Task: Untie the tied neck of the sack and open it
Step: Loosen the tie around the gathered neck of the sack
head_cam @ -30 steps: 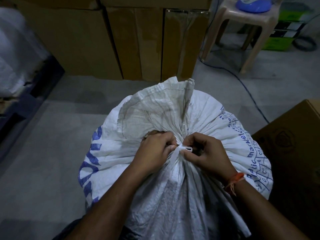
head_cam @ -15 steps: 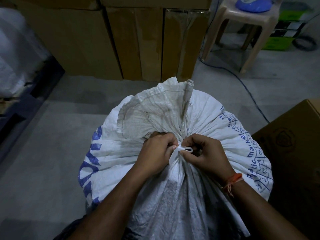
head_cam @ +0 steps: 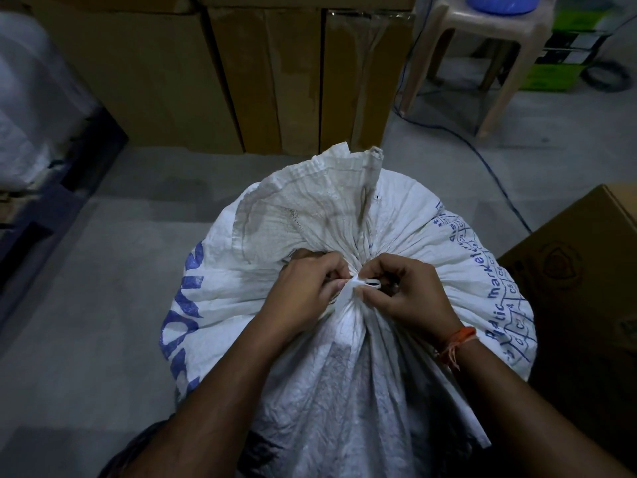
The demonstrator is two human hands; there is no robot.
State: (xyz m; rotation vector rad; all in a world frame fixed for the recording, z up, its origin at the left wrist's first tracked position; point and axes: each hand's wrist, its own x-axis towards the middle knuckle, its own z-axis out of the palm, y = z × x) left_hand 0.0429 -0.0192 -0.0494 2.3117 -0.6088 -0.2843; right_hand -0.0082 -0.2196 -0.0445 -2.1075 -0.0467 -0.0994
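You face a woven plastic sack [head_cam: 396, 236], crinkled and matt; matt cardboard boxes [head_cam: 193, 74] and a smooth plastic stool [head_cam: 482, 25] stand behind.

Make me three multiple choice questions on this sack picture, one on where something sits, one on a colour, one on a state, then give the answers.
1. Where is the plastic stool?
A. Far right, beyond the sack
B. On the sack
C. Far left

2. What colour is the print on the white sack?
A. Red
B. Blue
C. Green

3. What state is the sack's neck in?
A. Wide open
C. Cut off
B. Gathered and tied

Answers: 1 A, the stool stands at the top right on the floor. 2 B, blue lettering shows on both sides. 3 B, the cloth is bunched at the tie, which the left hand and right hand both pinch.
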